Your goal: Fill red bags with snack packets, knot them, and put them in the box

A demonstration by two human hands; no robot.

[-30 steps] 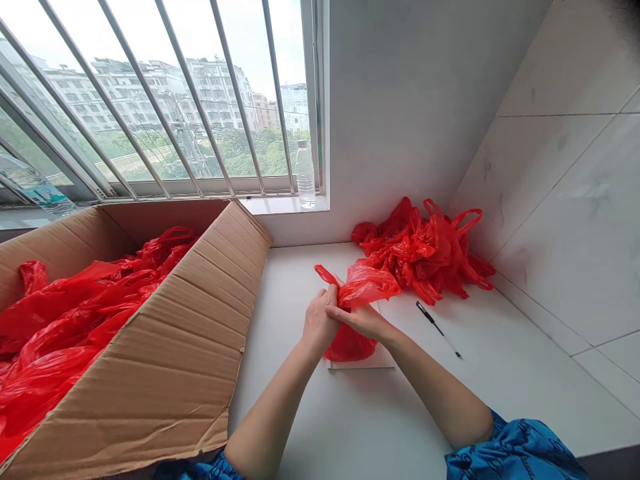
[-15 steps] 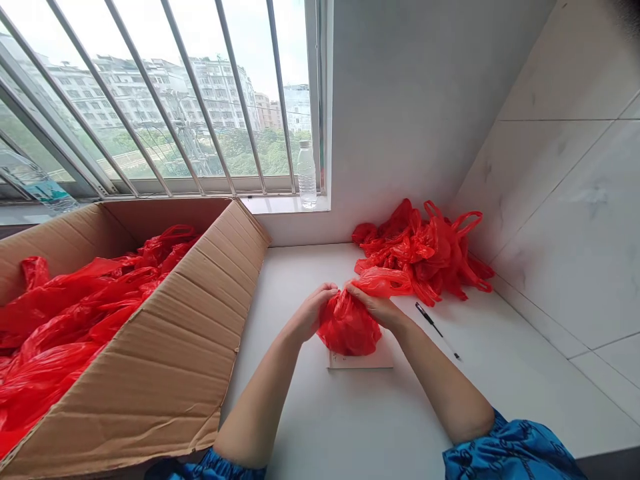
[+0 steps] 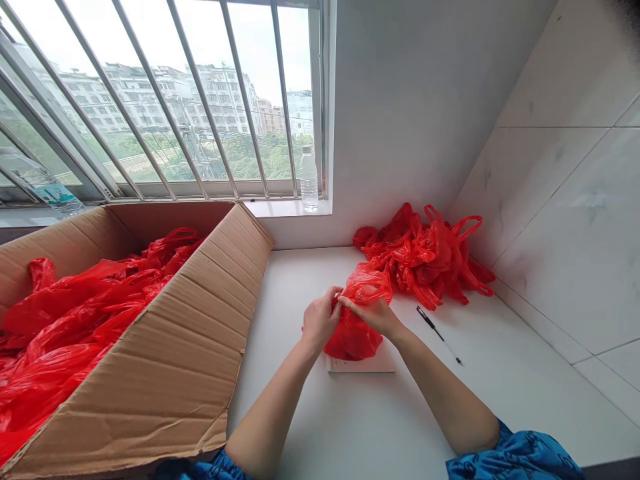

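A red plastic bag (image 3: 354, 339) rests bunched up on a white book or box (image 3: 367, 366), and its loose top rises above the hands. My left hand (image 3: 320, 319) pinches the gathered neck of the bag from the left. From the right, my right hand (image 3: 375, 315) grips the same neck, thumb pointing at the left fingertips. Part of the right fingers is behind the thin red plastic. What the bag contains, if anything, is hidden.
Several red plastic bags (image 3: 425, 250) lie heaped by the wall. A pen (image 3: 439, 335) lies right of my hands. At left stands a cardboard box (image 3: 165, 347) holding more red bags (image 3: 100, 307). Plastic bottles (image 3: 309, 180) stand on the sill of the barred window.
My hands have come closer together at the bag's neck. The bag's loose top, stretched to the right before, now stands up over my right hand.
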